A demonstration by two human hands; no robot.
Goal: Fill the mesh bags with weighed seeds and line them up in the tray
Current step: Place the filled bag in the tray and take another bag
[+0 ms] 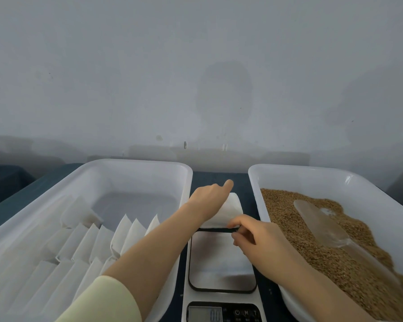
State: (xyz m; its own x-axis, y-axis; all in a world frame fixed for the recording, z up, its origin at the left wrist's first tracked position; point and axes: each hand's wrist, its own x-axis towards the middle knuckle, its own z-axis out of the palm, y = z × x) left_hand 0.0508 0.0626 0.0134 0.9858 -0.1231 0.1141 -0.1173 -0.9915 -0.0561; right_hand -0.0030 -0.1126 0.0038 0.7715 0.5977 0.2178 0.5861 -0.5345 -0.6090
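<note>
A: State of the hands?
B: The right hand (261, 242) is closed in a pinch on the near edge of the bag (228, 210). The left hand (209, 194) is laid on top of the same bag, one finger stretched forward. Its other fingers are hidden, so grip or flat press cannot be told.
A: Bag location?
B: On the counter (219, 176), just beyond the scale (221, 259), between the two trays. Single bag or pile cannot be told.
A: Why held like that?
B: Probably it is pinned by the left so a layer can be peeled up, or the mouth opened, by the right. Thin mesh clings, so an edge pinch is needed.
A: Scale?
B: 0.0 is read on the display (209, 313). Nothing is weighed out for this bag yet.
A: Seeds?
B: The seeds (312, 240) are heaped in the right tray (312, 169), and a clear scoop (316, 219) is lying on them, untouched. They are likely kept on that side so scooping is done right-handed.
A: Output?
B: In the left tray (135, 162), lined bags (84, 242) are leaned in rows at the near end. Their contents cannot be made out. The task is judged well under way, with the next bag being readied.
</note>
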